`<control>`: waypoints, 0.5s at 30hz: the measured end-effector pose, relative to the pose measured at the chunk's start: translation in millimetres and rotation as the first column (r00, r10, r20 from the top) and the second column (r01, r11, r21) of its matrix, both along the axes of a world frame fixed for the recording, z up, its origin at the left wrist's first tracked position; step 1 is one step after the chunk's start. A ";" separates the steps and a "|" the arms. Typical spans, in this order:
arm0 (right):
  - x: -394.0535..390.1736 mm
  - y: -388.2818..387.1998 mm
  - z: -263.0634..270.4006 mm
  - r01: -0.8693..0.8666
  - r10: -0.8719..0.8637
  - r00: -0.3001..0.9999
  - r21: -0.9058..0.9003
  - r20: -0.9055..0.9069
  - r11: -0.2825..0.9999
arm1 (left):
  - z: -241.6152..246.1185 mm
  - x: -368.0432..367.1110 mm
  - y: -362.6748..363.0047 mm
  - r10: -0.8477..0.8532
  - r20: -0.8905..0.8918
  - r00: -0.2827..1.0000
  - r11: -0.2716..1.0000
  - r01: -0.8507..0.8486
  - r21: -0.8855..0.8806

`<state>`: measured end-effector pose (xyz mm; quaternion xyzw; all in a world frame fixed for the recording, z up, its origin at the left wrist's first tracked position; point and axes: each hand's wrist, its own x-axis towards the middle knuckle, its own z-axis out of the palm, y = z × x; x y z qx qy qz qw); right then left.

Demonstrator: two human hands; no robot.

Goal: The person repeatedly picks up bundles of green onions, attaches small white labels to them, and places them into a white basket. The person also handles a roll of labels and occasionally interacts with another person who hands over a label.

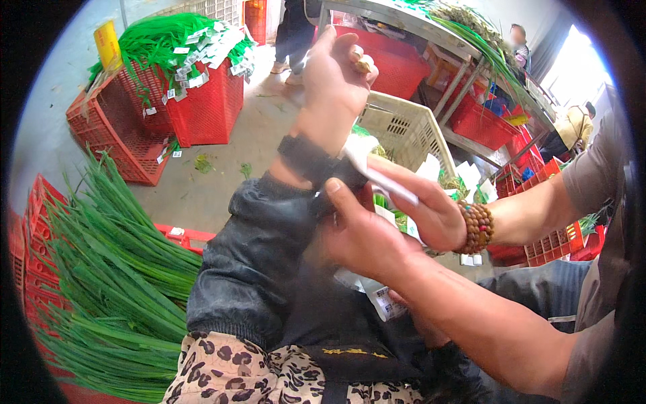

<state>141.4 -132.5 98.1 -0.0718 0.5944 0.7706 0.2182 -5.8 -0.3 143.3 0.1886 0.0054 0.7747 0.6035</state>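
My left hand (338, 70) is raised, holding nothing, its fingers loosely curled and apart. Yellowish coverings show on two fingertips. Around that wrist sits a black strap with a device (318, 161), above a black leather-like sleeve (242, 272). A co-worker's two hands (363, 237) reach in from the right and touch the strap. Something thin and white (388, 184), perhaps paper, is at the co-worker's farther hand. Low in the middle, my right hand (426, 325) is mostly hidden behind the co-worker's forearm; its fingers close on a roll of printed labels (384, 302).
Green scallion-like stalks (121, 262) fill a red crate (40, 252) at left. Labelled green ties (166, 45) heap over a red crate (207, 111). A cream crate (409, 131) holds bundles ahead. Behind it stands a metal table (404, 17). Other people are farther back.
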 end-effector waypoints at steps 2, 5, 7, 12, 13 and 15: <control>1.0 1.2 -0.4 -0.035 0.032 0.998 -0.045 -0.059 0.998 | -1.3 -0.5 -0.4 0.007 0.005 1.000 1.000 -0.007 0.013; -3.4 6.3 -3.1 -0.063 0.064 0.996 -0.024 0.062 0.998 | -5.4 -2.3 1.0 0.007 0.000 1.000 1.000 -0.007 -0.013; -9.2 7.0 -6.1 -0.094 0.103 0.992 -0.118 0.071 0.989 | -7.0 -6.2 4.4 0.012 -0.022 1.000 1.000 -0.012 -0.002; -11.4 4.4 -8.6 -0.014 0.021 0.994 -0.073 0.106 0.997 | -6.5 -16.3 17.9 -0.014 0.005 1.000 0.998 0.014 0.057; -11.2 4.4 -9.2 -0.037 0.037 0.998 -0.015 0.058 0.999 | -7.0 -18.1 18.9 -0.020 0.010 1.000 0.999 0.019 0.048; -11.8 4.8 -11.1 0.026 -0.020 0.994 -0.056 0.107 0.998 | -8.1 -20.2 19.7 -0.025 0.006 1.000 0.998 0.025 0.049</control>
